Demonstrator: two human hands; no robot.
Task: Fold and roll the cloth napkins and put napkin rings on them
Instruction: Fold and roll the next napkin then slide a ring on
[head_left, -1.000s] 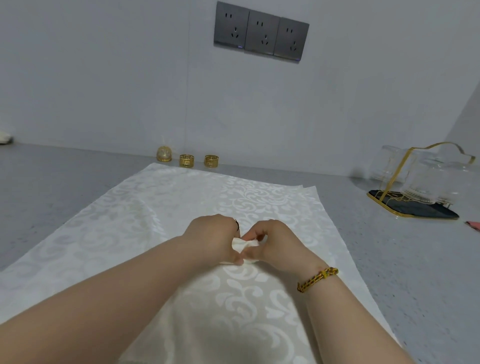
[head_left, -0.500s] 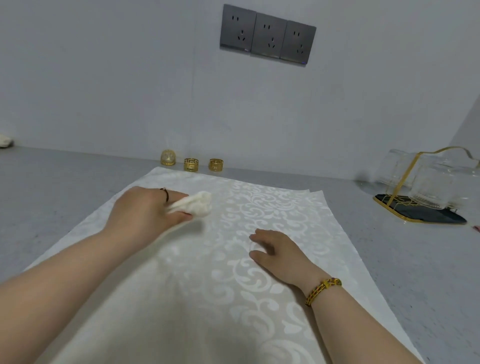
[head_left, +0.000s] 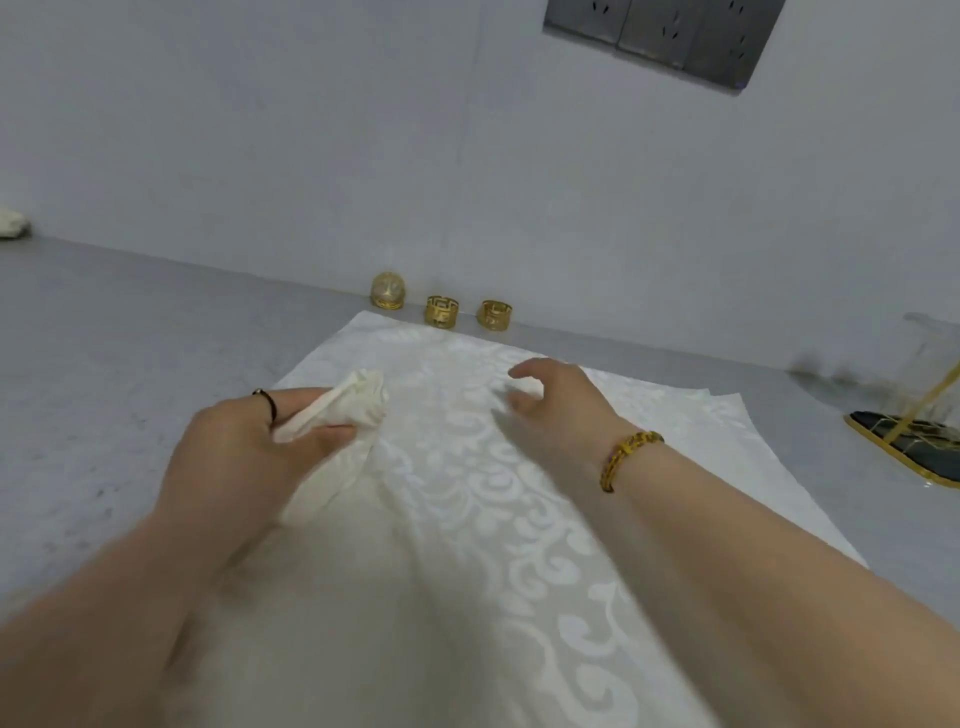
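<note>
The left hand (head_left: 249, 447) grips a rolled napkin (head_left: 348, 410), its tip aimed forward at the gold rings (head_left: 441, 310) just beyond; the right hand (head_left: 556, 410), loose-fingered and empty, hovers nearer them.

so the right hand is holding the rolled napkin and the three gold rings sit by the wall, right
Wrong hand. The head view shows the left hand gripping the rolled napkin; the right hand holds nothing, fingers loosely curled above the flat cloth. The three gold rings do sit by the wall.
</note>
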